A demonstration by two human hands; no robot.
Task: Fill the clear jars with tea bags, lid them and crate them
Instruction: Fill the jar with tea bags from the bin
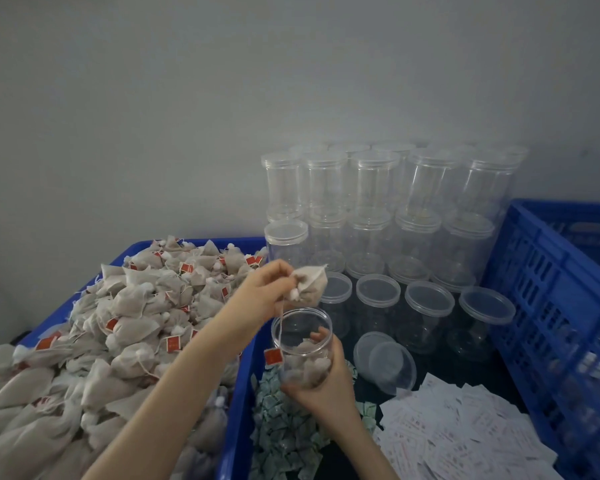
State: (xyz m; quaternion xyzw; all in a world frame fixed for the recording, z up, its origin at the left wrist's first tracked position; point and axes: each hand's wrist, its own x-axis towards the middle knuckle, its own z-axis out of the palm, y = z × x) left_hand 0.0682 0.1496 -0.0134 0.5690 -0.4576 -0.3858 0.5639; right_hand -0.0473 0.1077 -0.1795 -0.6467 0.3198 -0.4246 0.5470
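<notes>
My right hand [321,379] grips an open clear jar [302,336] from below and behind; a few tea bags lie in its bottom. Just above the jar's mouth my left hand [265,292] pinches a beige tea bag [310,284]. Its string hangs down outside the jar's left wall to a red tag [273,357]. A heap of tea bags [118,323] fills the blue bin [238,403] on the left. Two loose clear lids [388,363] lie right of the held jar.
Stacked lidded empty jars [378,209] stand against the grey wall, with a row of lidded jars [430,306] in front. A blue slatted crate [548,299] stands at the right. Green-white sachets [284,431] and white paper slips [458,434] lie near me.
</notes>
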